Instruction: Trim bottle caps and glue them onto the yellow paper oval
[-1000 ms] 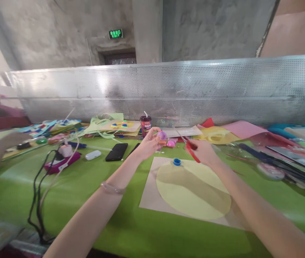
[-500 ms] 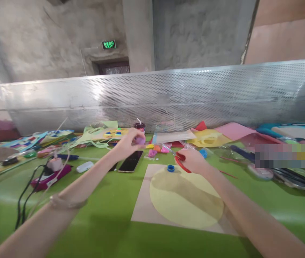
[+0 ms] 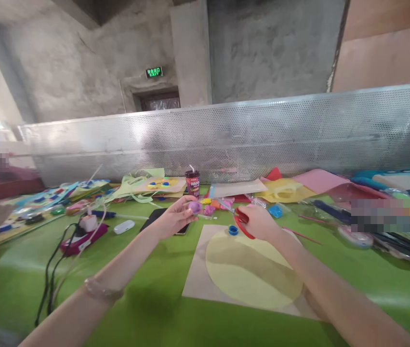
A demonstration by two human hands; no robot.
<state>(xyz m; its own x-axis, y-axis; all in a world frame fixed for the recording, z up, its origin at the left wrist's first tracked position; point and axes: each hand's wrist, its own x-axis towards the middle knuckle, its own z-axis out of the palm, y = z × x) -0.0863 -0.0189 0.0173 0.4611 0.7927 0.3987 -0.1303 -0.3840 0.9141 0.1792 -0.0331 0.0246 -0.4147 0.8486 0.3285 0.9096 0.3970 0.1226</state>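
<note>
My left hand (image 3: 178, 215) grips a small purple lump (image 3: 194, 207) that looks like modelling clay, between thumb and fingers. In my right hand (image 3: 260, 221) is a pair of scissors (image 3: 245, 227) with red handles, its blades pointing up and left toward the clay but apart from it. Below lies a yellow paper circle (image 3: 251, 284) on a pale sheet (image 3: 195, 272). A small blue ring-shaped piece (image 3: 232, 230) sits at the circle's upper edge. Pink clay packets (image 3: 209, 210) and a yellow piece (image 3: 205, 201) lie just behind my left hand.
A dark phone (image 3: 150, 220) lies beside my left hand. A purple drink cup (image 3: 192, 183) stands behind. Further left are a magenta power strip (image 3: 84, 238) with cables and a white case (image 3: 124, 227). Coloured paper (image 3: 287, 189) lines the back, before a perforated metal panel (image 3: 255, 140).
My left hand has turned and lowered, so the purple clay shows more openly. The scissors stay in my right hand. The whole view has shifted slightly, revealing the cup.
</note>
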